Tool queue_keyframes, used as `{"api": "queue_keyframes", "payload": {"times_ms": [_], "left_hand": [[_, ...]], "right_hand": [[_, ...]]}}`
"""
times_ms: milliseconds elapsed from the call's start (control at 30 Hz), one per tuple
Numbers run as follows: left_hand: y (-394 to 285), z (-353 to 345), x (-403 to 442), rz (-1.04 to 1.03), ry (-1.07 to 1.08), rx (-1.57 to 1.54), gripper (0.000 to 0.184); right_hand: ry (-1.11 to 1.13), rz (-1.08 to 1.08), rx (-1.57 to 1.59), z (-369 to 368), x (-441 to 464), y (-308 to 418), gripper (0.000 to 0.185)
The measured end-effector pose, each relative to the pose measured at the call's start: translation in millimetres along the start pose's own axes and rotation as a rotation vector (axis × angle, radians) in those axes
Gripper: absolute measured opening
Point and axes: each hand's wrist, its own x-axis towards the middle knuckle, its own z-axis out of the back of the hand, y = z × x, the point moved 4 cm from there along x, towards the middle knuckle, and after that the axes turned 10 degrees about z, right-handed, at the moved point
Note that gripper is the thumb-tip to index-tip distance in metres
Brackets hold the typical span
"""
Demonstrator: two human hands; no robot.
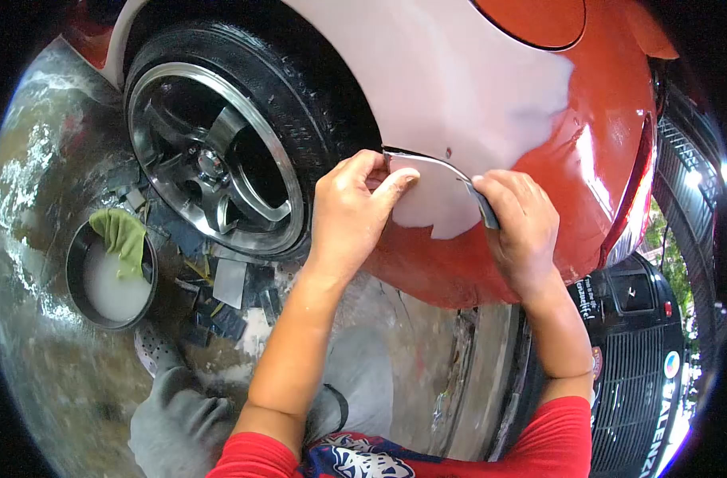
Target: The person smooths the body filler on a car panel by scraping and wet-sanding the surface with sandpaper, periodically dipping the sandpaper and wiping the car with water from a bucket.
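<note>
A red car body panel [587, 151] with a pale, filler-coloured area [451, 88] spreads above my hands. My left hand [363, 199] is at the edge of the wheel arch, thumb and fingers closed on the panel's edge beside a dark seam. To its right, my right hand [519, 219] has its fingers wrapped round a dark, bent sheet [485, 205] near the curved end of the seam. Between the two hands lies a pale patch [439, 203] on the lower red section.
A black tyre and silver-rimmed wheel [212, 163] stand left. Below are a bucket [112, 295] of cloudy liquid, a green cloth [123, 239] over its rim, and scattered dark sheets [224, 319]. A black vehicle [638, 358] stands at right.
</note>
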Motion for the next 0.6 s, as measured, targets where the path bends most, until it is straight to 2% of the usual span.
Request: {"api": "queue_keyframes", "payload": {"times_ms": [67,200,333,467,600], "left_hand": [[3.1,-2.5,-2.3,-0.008,-0.010,-0.020,0.028],[11.6,-5.1,-2.1,-0.060,0.001,-0.039,0.026],[12.1,-2.2,-3.8,-0.113,-0.005,-0.020,0.025],[18.5,-4.2,-2.7,-0.094,0.039,-0.135,0.027],[25.6,-5.9,1.5,-0.116,0.021,-0.121,0.027]], "right_hand": [[0.110,0.007,-0.022,1.9,24.4,4.9,0.023],[0.093,0.153,-0.122,-11.2,62.7,2.4,0.015],[0.299,0.342,-0.106,-18.5,89.5,3.7,0.011],[0.621,0.414,-0.094,-23.0,116.1,0.7,0.013],[0.734,0.443,-0.091,-34.1,146.4,14.5,0.012]]}}
